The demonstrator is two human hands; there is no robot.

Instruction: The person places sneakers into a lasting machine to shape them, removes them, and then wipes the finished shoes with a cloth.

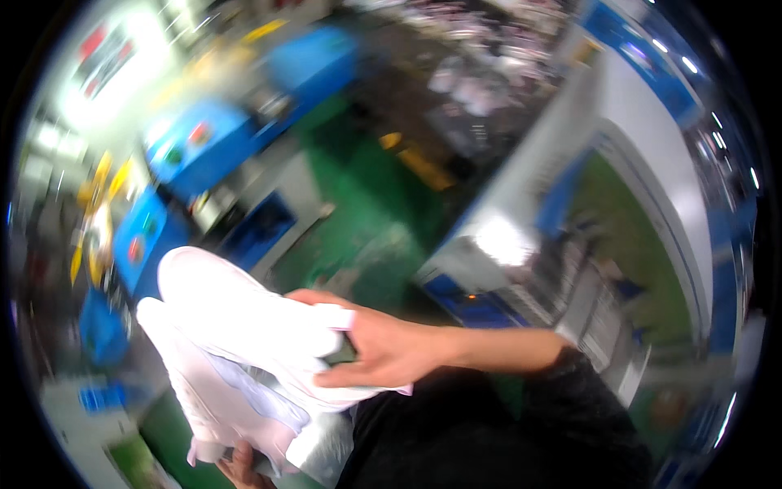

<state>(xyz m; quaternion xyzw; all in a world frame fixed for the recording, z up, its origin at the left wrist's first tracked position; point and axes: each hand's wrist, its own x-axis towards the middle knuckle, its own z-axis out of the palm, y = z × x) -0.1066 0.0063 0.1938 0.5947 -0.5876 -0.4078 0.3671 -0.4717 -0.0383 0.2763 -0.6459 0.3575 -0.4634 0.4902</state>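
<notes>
A pair of pale pink, nearly white shoes is in front of me, toes pointing to the upper left. My right hand (387, 346) grips the farther shoe (236, 314) by its heel end, fingers over the far side and thumb on the near side. Below it, the nearer shoe (204, 391) lies alongside, tilted with its opening toward the first shoe. My left hand (242, 467) is closed at that shoe's heel from underneath, mostly hidden by it. Beside the shoe's heel, close to my dark clothing, shows a shiny greyish-white surface (326, 448); its kind cannot be made out.
Blue machine housings (199, 143) with red and green buttons stand at the left. To the right is a large white and blue machine (521, 236). A yellow object (419, 163) lies across the green floor (366, 236). Blurred pale pink items (481, 81) are heaped at the back.
</notes>
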